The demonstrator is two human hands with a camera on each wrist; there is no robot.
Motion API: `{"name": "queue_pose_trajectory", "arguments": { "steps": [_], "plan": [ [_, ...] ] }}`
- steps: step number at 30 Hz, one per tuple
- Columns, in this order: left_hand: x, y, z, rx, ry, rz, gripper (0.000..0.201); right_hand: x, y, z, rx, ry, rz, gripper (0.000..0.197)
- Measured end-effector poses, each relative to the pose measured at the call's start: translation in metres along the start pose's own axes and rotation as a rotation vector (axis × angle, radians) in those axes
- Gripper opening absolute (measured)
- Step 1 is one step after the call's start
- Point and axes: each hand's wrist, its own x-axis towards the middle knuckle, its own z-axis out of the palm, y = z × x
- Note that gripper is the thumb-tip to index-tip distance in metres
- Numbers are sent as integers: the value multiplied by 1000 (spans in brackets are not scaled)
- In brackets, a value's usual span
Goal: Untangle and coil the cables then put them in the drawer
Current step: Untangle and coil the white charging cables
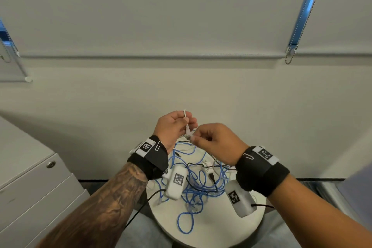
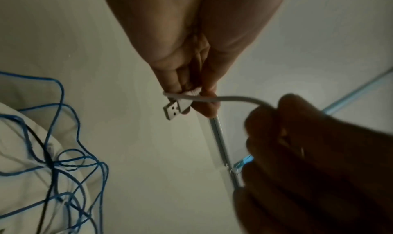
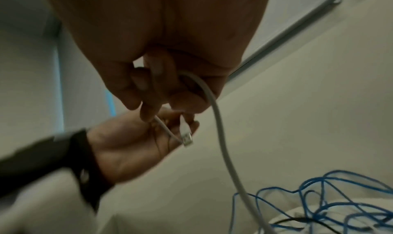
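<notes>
A white USB cable [image 1: 187,127] is raised above a small round white table [image 1: 211,225]. My left hand [image 1: 175,127] pinches its USB plug [image 2: 173,109] end, with a short loop sticking up above the fingers. My right hand [image 1: 213,141], just to the right and almost touching, grips the same white cable [image 3: 221,128], which hangs down from it toward the table. A tangle of blue cable [image 1: 193,185] and thin black cables [image 1: 203,177] lies on the table below both hands. A grey drawer cabinet [image 1: 34,183] stands at the left.
A plain wall is close behind the table. Window blinds with bead chains [image 1: 302,16] hang above. The cabinet's drawers are shut, with a lock [image 1: 51,164] at the top. A black wire [image 1: 138,209] trails from my left wrist camera.
</notes>
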Motion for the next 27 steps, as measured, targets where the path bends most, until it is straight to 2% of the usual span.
{"name": "queue_pose_trajectory", "arguments": {
  "steps": [3, 6, 9, 14, 17, 19, 21, 23, 27],
  "plan": [
    [-6, -2, 6, 161, -139, -26, 20, 9, 1, -18, -4, 122, -4, 17],
    [-13, 1, 10, 57, -263, -135, 22, 20, 12, -29, -77, 212, 13, 11],
    [-15, 5, 13, 19, -333, -185, 22, 26, 21, -28, -80, 250, 30, 10],
    [-16, 13, 13, -98, -383, -192, 25, 29, 35, -19, 116, 342, 73, 12],
    [-11, 15, 12, -268, -330, -171, 24, 23, 41, -5, 199, 282, 174, 19],
    [-8, 15, 12, -368, -242, -181, 23, 17, 43, 8, 156, 200, 210, 23],
    [-4, 12, 11, -431, -158, -180, 21, 12, 41, 19, 65, 103, 183, 31],
    [-1, 8, 7, -481, -73, -171, 19, 6, 39, 26, -28, 9, 141, 30],
    [5, 0, 4, -473, 25, -147, 17, 0, 31, 23, -139, -2, 83, 30]
  ]
}}
